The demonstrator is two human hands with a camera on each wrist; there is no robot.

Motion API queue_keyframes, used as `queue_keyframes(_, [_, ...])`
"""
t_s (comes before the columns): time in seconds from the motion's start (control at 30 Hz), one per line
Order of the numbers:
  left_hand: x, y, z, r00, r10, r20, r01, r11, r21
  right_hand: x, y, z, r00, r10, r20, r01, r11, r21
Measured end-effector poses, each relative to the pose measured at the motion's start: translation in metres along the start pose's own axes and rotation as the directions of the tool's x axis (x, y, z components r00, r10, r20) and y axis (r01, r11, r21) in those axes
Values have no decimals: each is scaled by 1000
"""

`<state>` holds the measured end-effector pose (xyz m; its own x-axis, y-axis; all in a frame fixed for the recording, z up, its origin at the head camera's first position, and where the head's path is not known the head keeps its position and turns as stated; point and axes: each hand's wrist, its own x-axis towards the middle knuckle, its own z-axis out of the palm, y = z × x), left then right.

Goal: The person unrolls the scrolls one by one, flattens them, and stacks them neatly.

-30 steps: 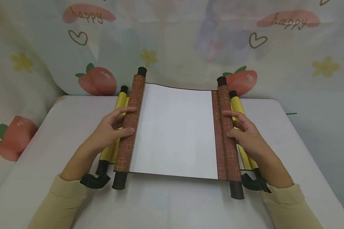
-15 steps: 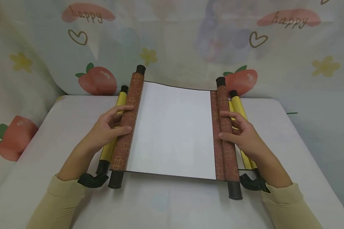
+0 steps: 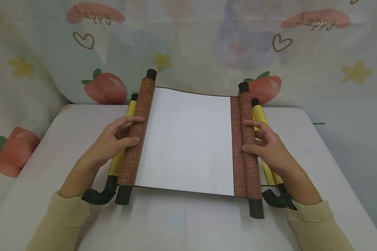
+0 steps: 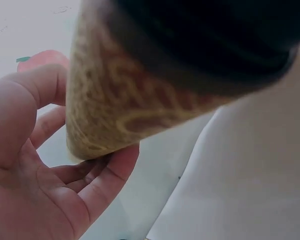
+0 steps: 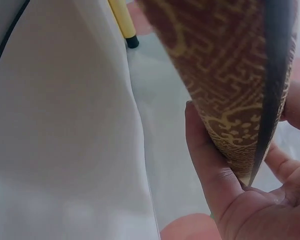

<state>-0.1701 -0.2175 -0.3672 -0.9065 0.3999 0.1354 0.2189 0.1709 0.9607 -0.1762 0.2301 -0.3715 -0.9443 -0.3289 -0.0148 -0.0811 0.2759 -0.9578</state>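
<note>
A hanging scroll (image 3: 185,143) with a blank white sheet is spread between two red-brown rollers patterned in gold, each with black end knobs. My left hand (image 3: 108,139) grips the left roller (image 3: 135,132), thumb and forefinger lying on its top. On the other side, my right hand (image 3: 268,148) holds the right roller (image 3: 252,164) in the same way. The left wrist view shows the left hand's fingers (image 4: 110,175) curled around the patterned roll (image 4: 110,100). From the right wrist, the patterned roll (image 5: 230,100) sits between thumb and fingers.
Underneath lies a second, yellow scroll, its left roll (image 3: 116,165) and right roll (image 3: 260,116) partly hidden by the upper scroll and hands. Both rest on a table (image 3: 176,226) with a white cover. Behind hangs a printed cloth (image 3: 188,45) with fruit and hearts.
My left hand has shifted left with its roller, and more white sheet shows between the rollers. The right hand and its roller have barely moved.
</note>
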Motion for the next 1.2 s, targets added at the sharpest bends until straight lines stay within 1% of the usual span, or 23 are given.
queue_keyframes(0.17, [-2,1,0,1000,23,15,-24,998,66,-1,-2,-1,1000,-5,-13,4,999,-38])
queue_keyframes(0.3, [-3,9,1,1000,21,4,-22,988,153,-1,-4,-2,1000,-25,-11,25,998,-51])
queue_keyframes(0.37, [-3,14,3,1000,11,-2,-10,981,194,-1,-4,-2,999,-33,-13,33,998,-55])
queue_keyframes(0.47, [-3,19,6,1000,-24,-13,26,974,227,-1,-5,-2,999,-40,-17,39,998,-55])
queue_keyframes(0.57, [-3,22,7,998,-51,-20,54,971,234,-1,-5,-2,999,-36,-19,35,998,-57])
queue_keyframes(0.63, [-3,21,7,998,-51,-23,55,972,229,-1,-5,-2,999,-30,-19,29,998,-54])
queue_keyframes(0.7, [-3,17,6,999,-35,-26,40,973,229,-1,-6,-2,1000,-28,-14,28,999,-37])
queue_keyframes(0.8, [-1,7,2,1000,-6,-13,9,974,225,-2,-5,-2,1000,-25,-17,25,999,-26])
queue_keyframes(0.83, [-1,4,0,1000,0,-8,1,975,222,-2,-5,-2,1000,-27,-13,27,1000,-9])
queue_keyframes(0.93, [0,-5,-4,1000,13,10,-15,978,210,-2,-5,-2,1000,-22,-23,21,999,-32])
queue_keyframes(1.0, [0,-7,-5,1000,15,17,-18,979,203,-2,-5,-2,1000,-22,-22,21,1000,-22])
queue_keyframes(1.1, [0,-6,-4,1000,18,9,-20,978,206,-2,-6,-2,999,-30,-17,30,1000,-2])
queue_keyframes(1.2, [0,2,-1,1000,11,-8,-9,976,217,-2,-8,-1,999,-35,-18,35,999,22])
